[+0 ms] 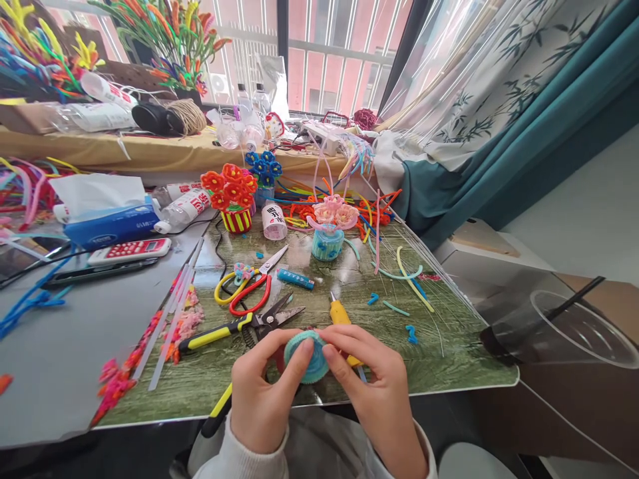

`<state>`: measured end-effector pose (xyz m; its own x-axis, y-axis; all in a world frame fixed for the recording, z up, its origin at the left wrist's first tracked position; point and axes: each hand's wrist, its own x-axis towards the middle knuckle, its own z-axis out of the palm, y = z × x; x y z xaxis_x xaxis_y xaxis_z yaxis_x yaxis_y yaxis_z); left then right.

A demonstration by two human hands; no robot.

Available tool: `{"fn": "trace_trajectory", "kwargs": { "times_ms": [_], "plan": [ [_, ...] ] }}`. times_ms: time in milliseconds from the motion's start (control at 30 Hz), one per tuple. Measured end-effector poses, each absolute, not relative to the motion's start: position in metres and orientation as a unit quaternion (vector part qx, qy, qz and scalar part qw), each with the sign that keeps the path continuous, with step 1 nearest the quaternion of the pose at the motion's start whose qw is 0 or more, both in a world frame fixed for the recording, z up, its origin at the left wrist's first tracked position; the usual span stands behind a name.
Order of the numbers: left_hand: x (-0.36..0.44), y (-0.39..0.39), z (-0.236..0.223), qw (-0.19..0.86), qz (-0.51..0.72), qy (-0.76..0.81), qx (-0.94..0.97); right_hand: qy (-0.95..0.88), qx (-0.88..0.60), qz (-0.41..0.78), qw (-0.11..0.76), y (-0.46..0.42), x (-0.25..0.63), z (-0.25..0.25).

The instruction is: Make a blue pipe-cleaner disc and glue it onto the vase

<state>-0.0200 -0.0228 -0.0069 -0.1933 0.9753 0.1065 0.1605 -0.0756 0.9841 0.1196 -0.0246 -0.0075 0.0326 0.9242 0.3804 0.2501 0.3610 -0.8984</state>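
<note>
Pinching the turquoise disc [315, 370] above the table's [449, 366] near edge, your left hand [257, 402] lays its thumb across the face, while your right hand [379, 379] sets close-bunched fingertips on the rim, probably to steady it. Beyond, left to right, the striped pot [236, 223] holds red-orange flowers [229, 188], the turquoise pot [328, 249] pink flowers [334, 213], the clear cup [585, 342] a dark straw [574, 301].
</note>
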Motion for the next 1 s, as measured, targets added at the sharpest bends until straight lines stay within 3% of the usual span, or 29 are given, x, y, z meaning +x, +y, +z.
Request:
{"fn": "trace_trajectory", "kwargs": {
  "times_ms": [333,600,1000],
  "plan": [
    [-0.0195,-0.0232,-0.0075,0.383,0.533,0.559,0.507,-0.614,-0.471,0.332,0.539,-0.0247,0.1157,-0.0077],
    [-0.0187,-0.0232,-0.0054,0.383,0.540,0.526,0.534,-0.489,-0.495,0.464,0.549,-0.0227,0.1167,-0.0110],
    [-0.0200,-0.0204,-0.0064,0.347,0.550,0.479,0.590,-0.440,-0.469,0.513,0.568,-0.0206,0.1168,-0.0137]
  ]
}}
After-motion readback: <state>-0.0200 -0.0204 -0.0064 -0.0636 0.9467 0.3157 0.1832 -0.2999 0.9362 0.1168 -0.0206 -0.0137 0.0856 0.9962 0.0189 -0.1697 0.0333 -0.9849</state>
